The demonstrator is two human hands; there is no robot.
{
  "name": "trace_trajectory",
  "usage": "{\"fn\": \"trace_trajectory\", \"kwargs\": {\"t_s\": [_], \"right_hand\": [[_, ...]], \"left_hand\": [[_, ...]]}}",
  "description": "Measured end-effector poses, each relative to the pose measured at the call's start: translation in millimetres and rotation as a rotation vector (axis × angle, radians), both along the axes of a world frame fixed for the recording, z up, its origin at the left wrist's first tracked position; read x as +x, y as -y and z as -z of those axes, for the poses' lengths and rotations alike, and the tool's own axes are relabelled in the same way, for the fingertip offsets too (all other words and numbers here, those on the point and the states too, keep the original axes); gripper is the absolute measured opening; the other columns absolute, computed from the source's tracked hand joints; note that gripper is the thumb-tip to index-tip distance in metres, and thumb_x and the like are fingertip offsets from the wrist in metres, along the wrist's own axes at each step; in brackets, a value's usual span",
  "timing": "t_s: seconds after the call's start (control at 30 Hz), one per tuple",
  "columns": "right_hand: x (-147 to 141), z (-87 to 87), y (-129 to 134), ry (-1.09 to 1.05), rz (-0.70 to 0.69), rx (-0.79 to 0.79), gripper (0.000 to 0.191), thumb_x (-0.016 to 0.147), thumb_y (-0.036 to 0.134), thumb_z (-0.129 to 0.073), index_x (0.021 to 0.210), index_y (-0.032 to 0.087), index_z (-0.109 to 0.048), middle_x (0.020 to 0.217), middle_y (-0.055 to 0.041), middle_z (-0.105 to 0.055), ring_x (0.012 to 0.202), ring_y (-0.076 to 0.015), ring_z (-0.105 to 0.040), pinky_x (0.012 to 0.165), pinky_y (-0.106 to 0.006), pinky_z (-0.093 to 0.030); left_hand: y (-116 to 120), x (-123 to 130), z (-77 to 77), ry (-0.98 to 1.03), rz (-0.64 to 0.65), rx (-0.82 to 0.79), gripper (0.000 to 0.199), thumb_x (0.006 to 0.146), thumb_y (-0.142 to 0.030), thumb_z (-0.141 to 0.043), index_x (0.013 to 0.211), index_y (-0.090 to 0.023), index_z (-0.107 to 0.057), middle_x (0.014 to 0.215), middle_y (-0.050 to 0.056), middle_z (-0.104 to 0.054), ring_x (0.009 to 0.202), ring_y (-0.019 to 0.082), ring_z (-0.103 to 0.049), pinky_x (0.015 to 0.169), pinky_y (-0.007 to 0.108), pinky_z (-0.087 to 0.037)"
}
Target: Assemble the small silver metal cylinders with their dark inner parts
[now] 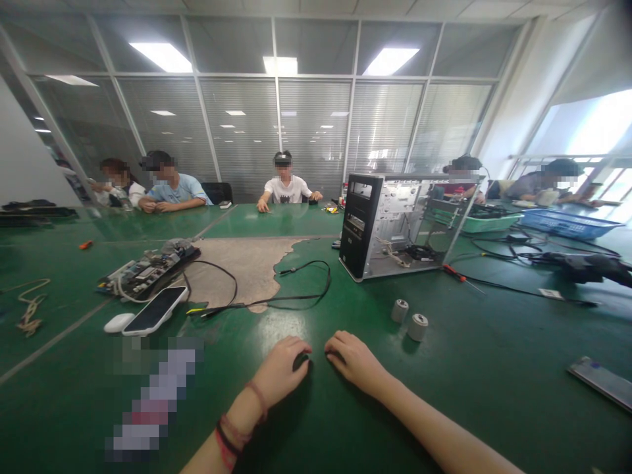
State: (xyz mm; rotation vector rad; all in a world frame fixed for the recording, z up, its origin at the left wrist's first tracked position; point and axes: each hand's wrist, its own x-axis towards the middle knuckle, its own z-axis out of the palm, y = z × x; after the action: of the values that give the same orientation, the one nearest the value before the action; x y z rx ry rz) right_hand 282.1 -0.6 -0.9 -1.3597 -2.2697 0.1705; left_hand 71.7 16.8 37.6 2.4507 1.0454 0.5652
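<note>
My left hand point(284, 365) rests on the green table point(276, 434) near the middle, its fingers curved and thumb apart, holding nothing. Just to its right lies my right hand point(354, 362), palm down with bent fingers; what may be under them is hidden. The hands do not touch. Two small grey cylinders point(399, 310) point(417, 327) stand beyond my right hand. Behind them is an open black and silver computer case point(358, 227), upright. A black cable point(296, 298) curves across the table ahead of my hands.
At the left are a circuit board assembly point(151, 270), a phone point(155, 311) and a white case point(118, 322). A screwdriver point(461, 277), a metal plate point(602, 382), cables and green point(494, 224) and blue baskets point(567, 225) lie right. Several people sit across the table.
</note>
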Motion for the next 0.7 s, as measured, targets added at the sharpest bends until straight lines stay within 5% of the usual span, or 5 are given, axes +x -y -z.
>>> {"fn": "trace_trajectory", "kwargs": {"t_s": [0.43,0.7], "right_hand": [[25.3,-13.8,-7.2,-0.174,0.003,-0.012,0.014,0.084,0.014,-0.045,0.087,0.021,-0.056,0.087,-0.004,-0.057,0.083,-0.018,-0.054,0.076,-0.031,-0.046],[137.4,-45.1,-14.4,-0.375,0.505,0.325,0.022,0.085,0.033,-0.043,0.093,0.02,-0.059,0.091,-0.0069,-0.059,0.082,-0.0204,-0.057,0.076,-0.034,-0.047]], "left_hand": [[-0.4,-1.0,-1.5,-0.017,-0.009,0.016,0.019,0.08,-0.018,-0.048,0.094,-0.02,-0.061,0.094,0.005,-0.063,0.094,0.021,-0.055,0.087,0.033,-0.042],[0.1,-2.5,1.0,-0.007,-0.01,0.043,0.019,0.08,-0.018,-0.048,0.095,-0.02,-0.06,0.094,0.005,-0.062,0.094,0.02,-0.055,0.087,0.033,-0.042]]}}
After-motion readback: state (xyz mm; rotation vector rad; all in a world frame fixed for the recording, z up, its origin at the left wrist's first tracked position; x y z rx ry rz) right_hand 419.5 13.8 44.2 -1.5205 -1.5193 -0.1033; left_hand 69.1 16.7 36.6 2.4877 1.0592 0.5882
